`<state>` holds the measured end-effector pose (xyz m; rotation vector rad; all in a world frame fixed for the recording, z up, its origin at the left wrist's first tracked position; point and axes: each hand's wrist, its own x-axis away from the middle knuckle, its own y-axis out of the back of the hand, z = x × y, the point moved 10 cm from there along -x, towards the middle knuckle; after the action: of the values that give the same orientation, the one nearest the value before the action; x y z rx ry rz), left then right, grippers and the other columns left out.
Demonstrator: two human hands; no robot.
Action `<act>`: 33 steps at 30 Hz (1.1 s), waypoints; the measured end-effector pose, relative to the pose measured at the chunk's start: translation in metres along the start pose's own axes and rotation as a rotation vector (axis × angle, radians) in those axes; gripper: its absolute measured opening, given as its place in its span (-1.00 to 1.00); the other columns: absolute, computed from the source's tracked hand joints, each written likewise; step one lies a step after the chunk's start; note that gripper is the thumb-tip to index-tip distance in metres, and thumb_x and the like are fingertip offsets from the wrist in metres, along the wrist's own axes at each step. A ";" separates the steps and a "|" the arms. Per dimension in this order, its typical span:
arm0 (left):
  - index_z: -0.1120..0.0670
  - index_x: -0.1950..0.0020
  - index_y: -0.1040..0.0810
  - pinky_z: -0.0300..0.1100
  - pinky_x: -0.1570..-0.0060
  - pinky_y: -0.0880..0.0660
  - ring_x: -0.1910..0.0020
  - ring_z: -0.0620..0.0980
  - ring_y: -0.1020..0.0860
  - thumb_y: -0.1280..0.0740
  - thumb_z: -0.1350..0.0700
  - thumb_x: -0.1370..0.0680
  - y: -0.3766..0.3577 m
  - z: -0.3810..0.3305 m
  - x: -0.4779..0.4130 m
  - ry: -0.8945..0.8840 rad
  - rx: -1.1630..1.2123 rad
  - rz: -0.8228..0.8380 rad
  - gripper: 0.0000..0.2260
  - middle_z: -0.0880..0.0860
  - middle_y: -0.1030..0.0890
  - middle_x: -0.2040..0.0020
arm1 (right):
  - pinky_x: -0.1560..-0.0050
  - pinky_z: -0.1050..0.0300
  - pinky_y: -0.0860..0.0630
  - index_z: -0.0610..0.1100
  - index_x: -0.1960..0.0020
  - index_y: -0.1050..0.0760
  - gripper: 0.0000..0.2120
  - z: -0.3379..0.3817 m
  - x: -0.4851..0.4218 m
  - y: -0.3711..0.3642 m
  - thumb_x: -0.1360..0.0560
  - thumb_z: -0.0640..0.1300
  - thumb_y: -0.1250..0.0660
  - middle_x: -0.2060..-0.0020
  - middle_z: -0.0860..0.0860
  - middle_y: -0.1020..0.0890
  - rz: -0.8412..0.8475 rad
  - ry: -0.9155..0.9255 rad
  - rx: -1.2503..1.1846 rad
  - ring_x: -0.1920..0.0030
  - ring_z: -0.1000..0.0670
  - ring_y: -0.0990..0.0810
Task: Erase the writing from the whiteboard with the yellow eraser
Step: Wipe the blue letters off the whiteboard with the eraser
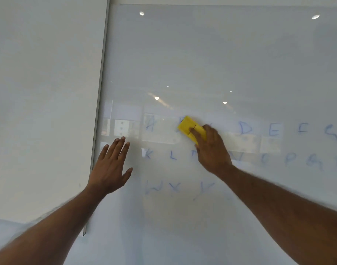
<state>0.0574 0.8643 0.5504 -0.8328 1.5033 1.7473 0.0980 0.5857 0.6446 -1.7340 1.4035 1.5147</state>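
A glossy whiteboard [221,54] fills most of the view, with three rows of faint blue letters [246,129] across its lower half. My right hand [211,150] presses a yellow eraser [188,128] flat against the board in the top row, over the letters just right of the "A". The eraser covers those letters, and my hand hides part of the second row. My left hand [111,165] is held up with its fingers spread at the board's left edge, holding nothing; I cannot tell whether it touches the surface.
A grey metal frame strip [100,92] runs down the board's left edge, with a plain white wall panel [43,92] to its left. Ceiling lights and windows reflect in the board's surface.
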 end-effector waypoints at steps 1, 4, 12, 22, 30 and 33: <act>0.17 -0.63 -0.08 0.18 -0.57 -0.09 -0.63 0.15 -0.06 -0.25 -0.14 -0.58 -0.005 0.005 0.000 0.007 -0.005 0.008 -0.27 0.15 -0.02 -0.64 | -0.19 -0.16 -0.44 -0.09 -0.44 -0.34 -0.41 0.012 0.008 -0.008 -0.44 -0.25 -0.37 -0.27 -0.32 -0.43 0.045 0.110 0.023 -0.15 -0.35 -0.46; 0.11 -0.64 -0.06 0.15 -0.58 -0.02 -0.64 0.14 0.00 -0.26 -0.15 -0.58 -0.018 0.020 -0.001 0.028 0.007 0.036 -0.27 0.12 0.05 -0.65 | -0.18 -0.19 -0.44 -0.09 -0.39 -0.42 -0.40 0.015 -0.008 -0.005 -0.37 -0.30 -0.41 -0.24 -0.33 -0.48 0.052 0.273 0.074 -0.11 -0.36 -0.49; 0.07 -0.61 -0.19 0.19 -0.52 -0.21 -0.62 0.19 -0.11 -0.03 -0.24 -0.54 -0.034 0.018 -0.014 0.024 0.107 0.004 -0.30 0.10 -0.03 -0.66 | -0.12 -0.14 -0.42 -0.06 -0.38 -0.42 -0.46 0.005 -0.044 0.015 -0.41 -0.25 -0.39 -0.23 -0.27 -0.47 -0.081 0.038 0.017 -0.09 -0.31 -0.45; -0.05 -0.65 0.05 0.16 -0.58 0.08 -0.65 0.06 0.12 -0.09 -0.23 -0.61 -0.065 0.013 -0.010 0.043 0.294 -0.161 -0.32 0.01 0.11 -0.67 | 0.04 -0.10 -0.46 -0.03 -0.37 -0.43 -0.42 0.006 -0.050 0.012 -0.38 -0.20 -0.44 -0.17 -0.23 -0.50 -0.083 0.161 0.064 0.00 -0.27 -0.47; -0.06 -0.64 -0.03 0.16 -0.57 0.20 -0.65 0.06 0.05 -0.04 -0.28 -0.61 -0.078 0.020 -0.011 0.055 0.294 -0.260 -0.35 0.01 0.03 -0.67 | -0.02 -0.11 -0.51 -0.03 -0.37 -0.46 -0.41 0.072 -0.007 -0.031 -0.35 -0.24 -0.45 -0.18 -0.25 -0.53 0.005 0.344 0.009 -0.01 -0.28 -0.52; -0.06 -0.64 -0.03 0.16 -0.57 0.21 -0.65 0.06 0.03 -0.02 -0.30 -0.61 -0.080 0.021 -0.008 0.050 0.289 -0.280 -0.35 0.01 0.02 -0.67 | 0.03 -0.06 -0.50 0.00 -0.37 -0.45 -0.43 0.073 -0.017 -0.028 -0.38 -0.24 -0.43 -0.15 -0.21 -0.54 0.058 0.469 0.047 0.01 -0.24 -0.52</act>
<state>0.1268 0.8927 0.5147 -0.8908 1.5422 1.2804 0.0904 0.6637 0.6302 -2.1257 1.7052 1.1310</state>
